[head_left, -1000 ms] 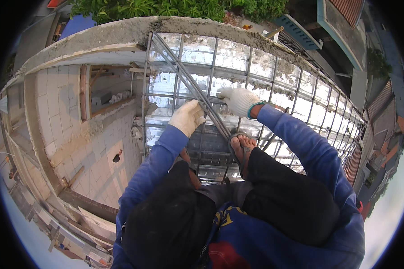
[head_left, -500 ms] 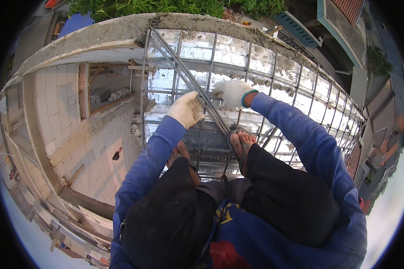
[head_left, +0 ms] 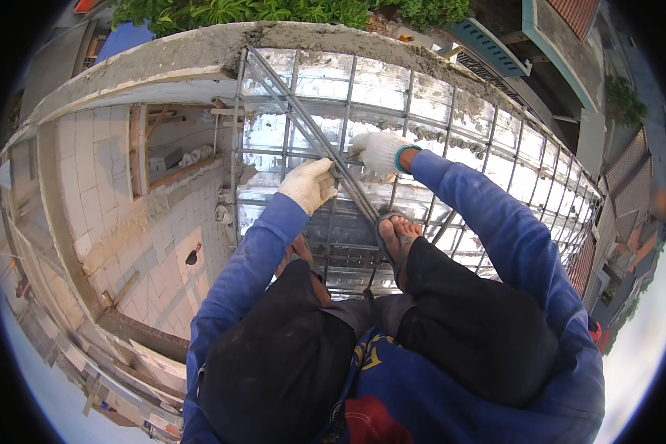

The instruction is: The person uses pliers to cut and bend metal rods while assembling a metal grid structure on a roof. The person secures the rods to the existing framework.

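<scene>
My left hand, in a cream knit glove, is closed at the lower left side of two diagonal steel bars. Its fingertips are pressed together by a bar crossing, and what they pinch is too small to name. Just across the diagonal bars, my right hand in a white knit glove is curled into a grip near the same crossing. What it holds is hidden by the glove. Under both hands lies a grid of steel reinforcing bars over shiny metal decking.
My sandalled right foot stands on the decking, by the diagonal bars' lower end. To the left, the deck ends at an open drop beside a block wall. A rough concrete edge curves along the far side, with green plants beyond.
My right hand has shifted slightly left toward the bar crossing. The left hand has dipped a little and stays by the diagonal bars.
</scene>
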